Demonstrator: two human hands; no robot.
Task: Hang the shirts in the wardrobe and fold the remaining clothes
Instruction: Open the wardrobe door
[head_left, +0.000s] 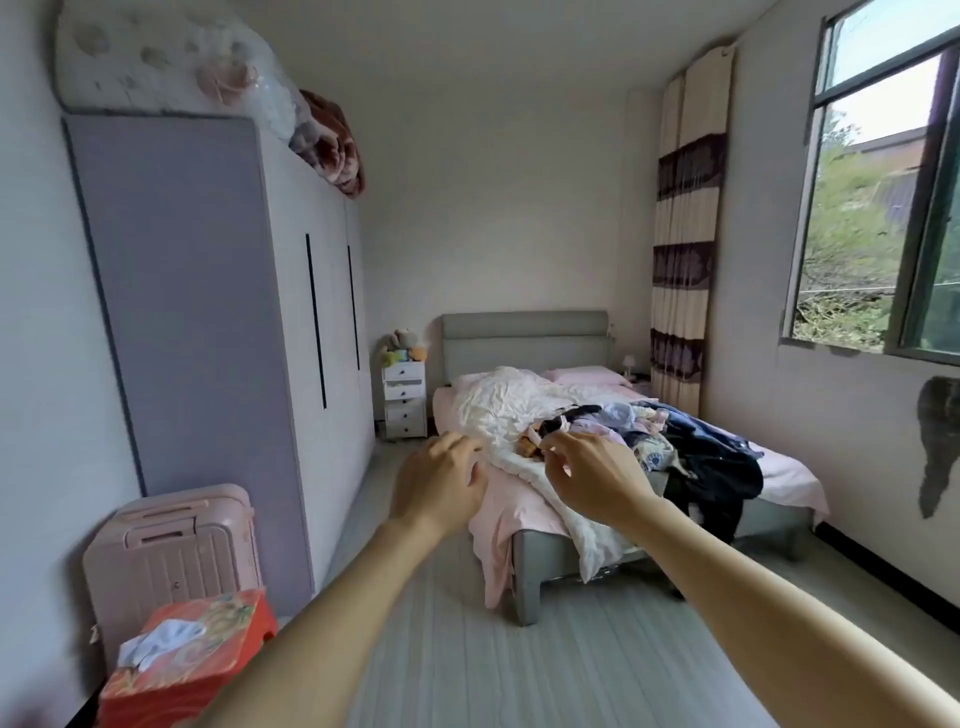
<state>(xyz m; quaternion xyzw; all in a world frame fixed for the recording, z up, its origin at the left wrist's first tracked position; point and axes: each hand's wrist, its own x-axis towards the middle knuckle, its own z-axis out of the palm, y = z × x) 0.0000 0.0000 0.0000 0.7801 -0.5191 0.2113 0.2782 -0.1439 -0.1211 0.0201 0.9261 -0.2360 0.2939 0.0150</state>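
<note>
A heap of mixed clothes (675, 441), dark blue, lilac and patterned, lies on the right half of the bed (779, 473), and a dark garment hangs over its foot. The tall lilac wardrobe (208, 312) stands along the left wall with its doors closed. Both my arms are stretched out in front of me at mid-room, well short of the bed. My left hand (441, 483) and my right hand (597, 478) hang in the air with loosely curled fingers and hold nothing.
A pink suitcase (171, 551) and a red tissue box (192, 654) stand at the near left by the wardrobe. A white duvet (498, 410) covers the bed's left side. A white drawer unit (404, 397) sits beside the headboard. Bare floor runs between wardrobe and bed.
</note>
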